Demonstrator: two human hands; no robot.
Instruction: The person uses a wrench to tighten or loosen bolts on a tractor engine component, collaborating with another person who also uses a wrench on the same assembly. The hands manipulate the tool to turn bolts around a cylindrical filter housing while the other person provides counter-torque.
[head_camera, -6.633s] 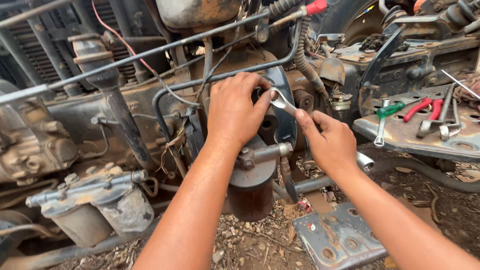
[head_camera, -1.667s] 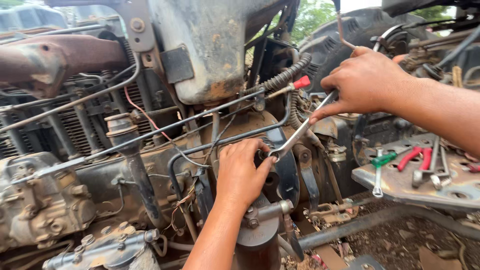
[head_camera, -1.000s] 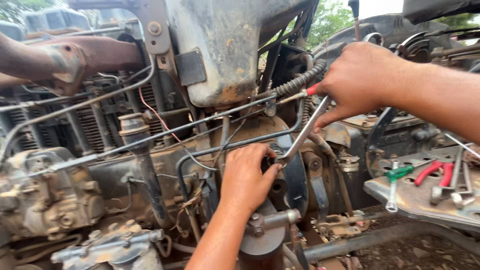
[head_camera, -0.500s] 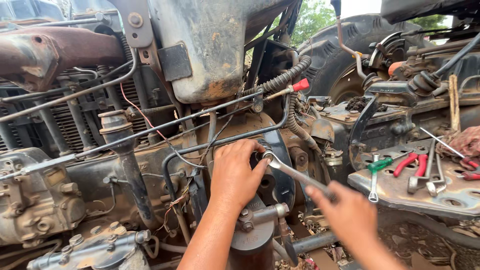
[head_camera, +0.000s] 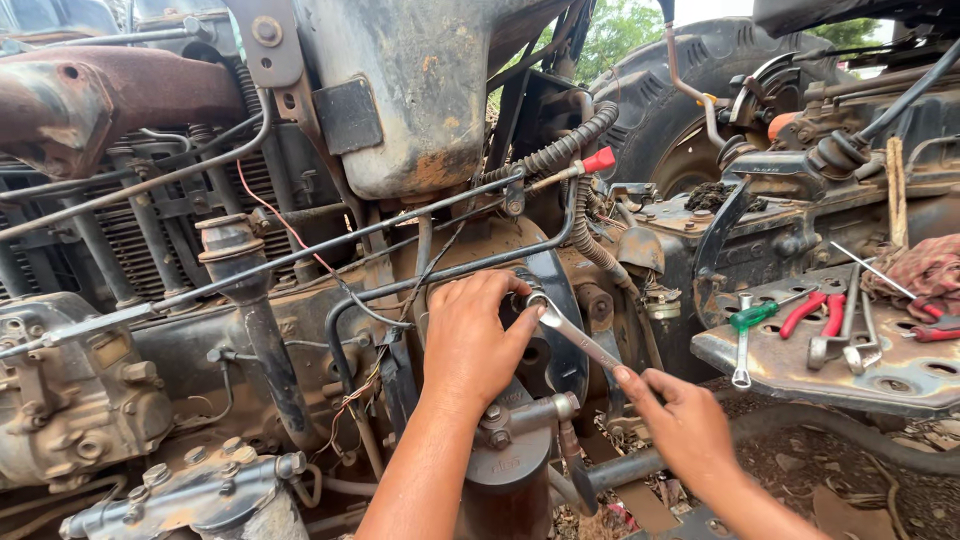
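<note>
Outdoors, greasy old tractor engine (head_camera: 300, 330) filling the view, big rear tyre (head_camera: 660, 120) and green leaves showing behind it. Rusty fuel tank (head_camera: 420, 90) hanging over the block, thin steel pipes (head_camera: 300, 260) and a red wire (head_camera: 290, 230) crossing in front.

Steel wrench (head_camera: 570, 335) is sitting on a fitting at the middle of the engine side, just above the dark cylindrical filter (head_camera: 505, 480), shank slanting down to the right. It is looking stiff, hard and fairly light, probably oily and slippery; best hold is looking like the free lower end of the shank for leverage, with a second hand steadying the head on the fitting.

Left hand (head_camera: 470, 345) is curling loosely over the fitting, fingertips (head_camera: 520, 320) pressing on the wrench head, not fully clenched. Right hand (head_camera: 685, 425) is coming in at the lower end of the shank, index finger and thumb touching or just pinching it; remaining fingers half folded. Cannot tell whether that grip is firm.

Off to the right, a metal footplate (head_camera: 820, 360) is carrying loose tools along its near edge: green-handled screwdriver (head_camera: 745, 335), red-handled pliers (head_camera: 820, 310), several spanners (head_camera: 850, 335). Red-patterned rag (head_camera: 925, 270) is lying at its far right corner.
</note>
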